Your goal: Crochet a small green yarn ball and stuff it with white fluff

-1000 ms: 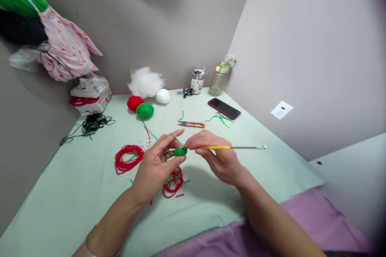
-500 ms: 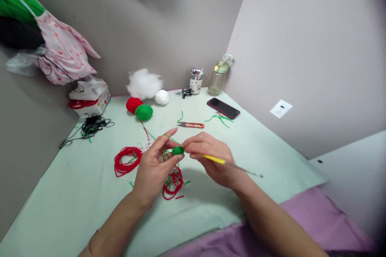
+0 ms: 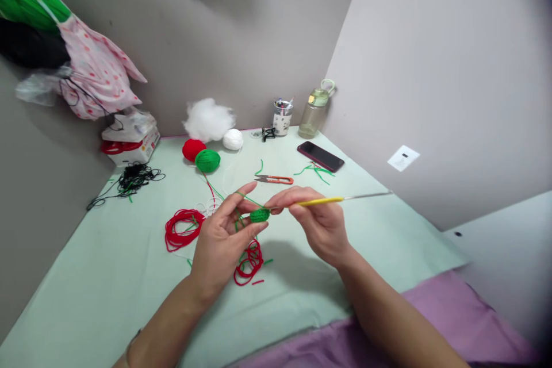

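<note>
Between the thumb and fingers of my left hand (image 3: 222, 238) is a small green crochet piece (image 3: 259, 215). Green yarn runs over the raised index finger of that hand and down to the piece. My right hand (image 3: 321, 224) pinches a crochet hook (image 3: 321, 202) by its yellow handle; its metal shaft sticks out to the right. The hook's working tip meets the top right edge of the piece, where fingers partly hide it. Beyond my hands lies a green yarn ball (image 3: 207, 161).
Red yarn coils (image 3: 183, 230) and a looser red tangle (image 3: 249, 264) lie around my left hand. Orange thread snips (image 3: 276, 179), a phone (image 3: 321, 156), a bottle (image 3: 314, 112) and a pen cup (image 3: 282, 119) stand or lie behind. Black yarn (image 3: 135, 179) is at left.
My right hand has turned the hook: its outer end swung up from pointing down-right to nearly level. The green piece stays in my left hand; the view shifted slightly.
</note>
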A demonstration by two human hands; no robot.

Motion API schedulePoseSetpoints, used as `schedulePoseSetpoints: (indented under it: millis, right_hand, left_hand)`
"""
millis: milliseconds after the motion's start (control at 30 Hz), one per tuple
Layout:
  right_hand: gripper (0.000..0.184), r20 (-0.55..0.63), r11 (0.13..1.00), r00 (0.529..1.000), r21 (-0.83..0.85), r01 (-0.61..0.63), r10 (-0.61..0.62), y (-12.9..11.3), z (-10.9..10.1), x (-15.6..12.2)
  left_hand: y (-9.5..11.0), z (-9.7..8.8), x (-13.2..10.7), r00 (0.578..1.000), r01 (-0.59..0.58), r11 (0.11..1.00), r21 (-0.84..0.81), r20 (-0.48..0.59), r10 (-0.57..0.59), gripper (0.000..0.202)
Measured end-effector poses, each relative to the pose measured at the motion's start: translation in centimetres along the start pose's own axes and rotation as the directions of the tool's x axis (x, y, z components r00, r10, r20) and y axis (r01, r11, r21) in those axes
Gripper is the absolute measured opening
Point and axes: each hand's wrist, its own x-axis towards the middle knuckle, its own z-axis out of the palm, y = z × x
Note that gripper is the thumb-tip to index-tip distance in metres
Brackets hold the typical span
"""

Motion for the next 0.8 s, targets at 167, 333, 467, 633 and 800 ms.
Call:
schedulePoseSetpoints:
  millis: [167, 333, 467, 633, 800]
  right_hand:
    - [0.021, -0.016, 0.984, 0.991, 0.125, -0.129, 0.132, -0.1, -0.4, 0.1]
    - [0.020, 0.030, 0.983, 0.992, 0.137, -0.123, 0.120, -0.1, -0.6, 0.2]
    - [0.017, 0.062, 0.999, 0.997, 0.017, -0.043, 0.042, -0.3, -0.8, 0.3]
    - [0.016, 0.153, 0.962, 0.981, -0.227, 0.149, -0.116, -0.3, -0.8, 0.4]
    - [0.016, 0.263, 0.818, 0.925, -0.442, 0.368, -0.274, 0.4, -0.1, -0.1]
  left_hand:
    - [-0.1, -0.1, -0.1, 0.999, -0.018, 0.999, -0.028, 0.043, 0.019, 0.049]
    - [-0.2, -0.1, -0.1, 0.998, -0.011, 1.000, -0.011, 0.057, 0.011, 0.052]
    - [-0.4, -0.2, 0.0, 0.998, -0.017, 1.000, 0.017, 0.057, 0.016, 0.051]
    - [-1.0, -0.4, 0.2, 0.998, -0.046, 0.994, 0.100, 0.036, 0.043, 0.029]
    - [-0.9, 0.0, 0.4, 1.000, 0.018, 0.998, 0.063, -0.018, -0.017, 0.052]
